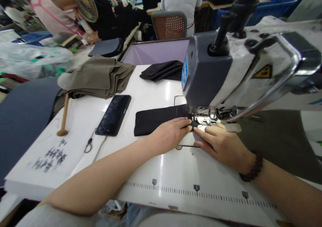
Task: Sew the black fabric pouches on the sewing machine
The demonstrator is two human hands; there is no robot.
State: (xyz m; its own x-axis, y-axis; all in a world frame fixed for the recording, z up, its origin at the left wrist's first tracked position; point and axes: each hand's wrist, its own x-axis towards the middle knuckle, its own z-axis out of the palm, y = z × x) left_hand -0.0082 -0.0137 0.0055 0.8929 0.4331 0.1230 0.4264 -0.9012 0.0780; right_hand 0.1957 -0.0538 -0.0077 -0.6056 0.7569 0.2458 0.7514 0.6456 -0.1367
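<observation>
A folded black fabric piece (161, 118) lies on the white sewing table, its right end at the presser foot (205, 119) of a sewing machine (208, 69). My left hand (171, 133) rests flat on that end, fingers stretched toward the needle area. Just right of it, my right hand (221, 143) lies in front of the presser foot. Its index fingertip touches the fabric's edge, and the thumb is apart from it on the table. Neither hand is closed round anything. The needle itself is hard to make out.
Left of the fabric lies a black phone (113, 115) with a strap. A stack of brown-grey cloth pieces (95, 77) and folded black cloth (163, 70) sit farther back. A wooden-handled tool (64, 118) is at left. Another person (179, 0) sits beyond a chair (169, 25).
</observation>
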